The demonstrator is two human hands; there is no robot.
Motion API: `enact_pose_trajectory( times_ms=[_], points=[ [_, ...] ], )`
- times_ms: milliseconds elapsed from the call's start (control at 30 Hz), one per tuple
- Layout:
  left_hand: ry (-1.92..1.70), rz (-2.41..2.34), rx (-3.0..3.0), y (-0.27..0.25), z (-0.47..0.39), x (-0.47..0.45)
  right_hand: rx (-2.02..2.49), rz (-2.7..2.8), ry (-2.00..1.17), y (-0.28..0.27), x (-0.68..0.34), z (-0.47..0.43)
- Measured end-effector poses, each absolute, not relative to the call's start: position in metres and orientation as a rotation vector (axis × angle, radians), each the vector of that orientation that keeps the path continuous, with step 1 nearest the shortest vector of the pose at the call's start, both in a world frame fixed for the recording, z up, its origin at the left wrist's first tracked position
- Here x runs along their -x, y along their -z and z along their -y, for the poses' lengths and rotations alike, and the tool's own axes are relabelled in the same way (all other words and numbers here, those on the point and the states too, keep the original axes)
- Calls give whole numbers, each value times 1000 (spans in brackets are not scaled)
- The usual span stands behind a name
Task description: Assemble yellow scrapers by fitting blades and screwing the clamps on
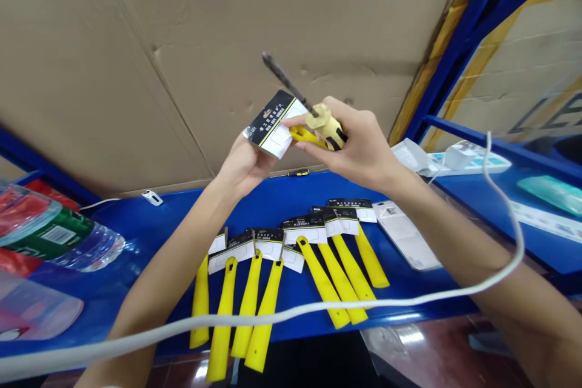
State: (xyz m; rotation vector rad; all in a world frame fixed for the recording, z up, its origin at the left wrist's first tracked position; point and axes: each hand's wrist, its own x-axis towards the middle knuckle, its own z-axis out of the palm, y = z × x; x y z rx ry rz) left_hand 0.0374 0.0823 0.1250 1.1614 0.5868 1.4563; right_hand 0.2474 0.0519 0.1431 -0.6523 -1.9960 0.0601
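In my left hand (249,163) is a folded black-and-white printed card (275,125), gripped at its lower left edge and tilted up. My right hand (357,142) holds a screwdriver (328,125) with a cream and black grip, its dark shaft pointing up and left. The same fingers pinch a yellow handle (304,134) against the card; most of that handle is hidden by the hand. Below both hands, several flat yellow handles (318,279) with similar printed cards (304,230) lie in two groups on the blue table (182,203).
A large bottle (59,233) and a clear plastic container (39,306) lie at left. A phone (404,235) lies under my right forearm. A white cable (345,305) crosses the foreground. Behind stands a cardboard wall (204,30); a power strip (473,163) sits at right.
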Motion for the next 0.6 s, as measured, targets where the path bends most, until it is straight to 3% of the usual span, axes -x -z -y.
enact_pose_trajectory(
  times_ms=[233, 467, 600],
  points=[
    [-1353, -619, -1027, -140, -38, -38, 694, 1961, 117, -128, -239, -32],
    [-1363, -842, -1169, -94, 19, 28, 621, 2201, -268, -97, -227, 32],
    [-1342, -1059, -1091, -63, 36, 95, 912, 2119, -319, -56, -268, 61]
  ],
)
